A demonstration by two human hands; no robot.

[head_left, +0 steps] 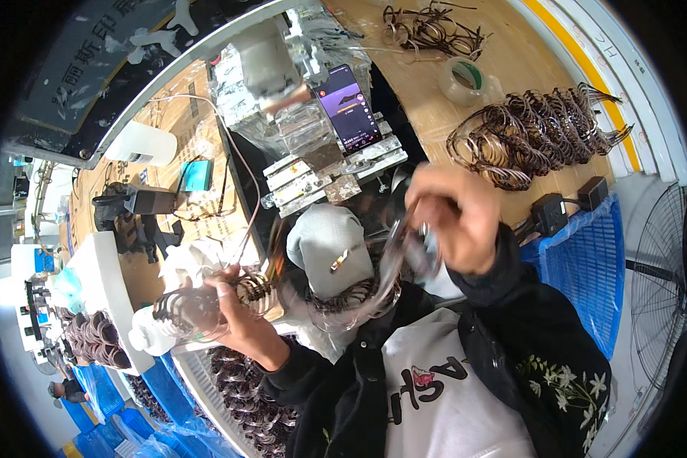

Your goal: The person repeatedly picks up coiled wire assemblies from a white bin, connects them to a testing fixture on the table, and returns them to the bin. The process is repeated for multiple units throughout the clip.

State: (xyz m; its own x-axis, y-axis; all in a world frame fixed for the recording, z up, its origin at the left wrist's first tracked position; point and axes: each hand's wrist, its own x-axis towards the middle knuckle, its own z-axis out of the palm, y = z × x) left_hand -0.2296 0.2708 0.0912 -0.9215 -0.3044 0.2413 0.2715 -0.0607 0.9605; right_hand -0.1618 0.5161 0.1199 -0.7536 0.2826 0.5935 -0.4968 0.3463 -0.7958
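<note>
At the near left, a bundle of dark hoops (182, 307) is held by the left hand (241, 324) with half-closed fingers, the curled right hand's (458, 217) hold cannot be told through blur, and the hoops, probably light and springy, are best gripped by their rims.

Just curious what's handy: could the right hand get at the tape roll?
Probably yes: the tape roll sits uncovered; the dark hoop bundle lies near the path from the right hand but seems low enough to clear.

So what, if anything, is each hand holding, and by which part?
Left hand: a bunch of dark hoops, around its middle. Right hand: too blurred to tell.
</note>
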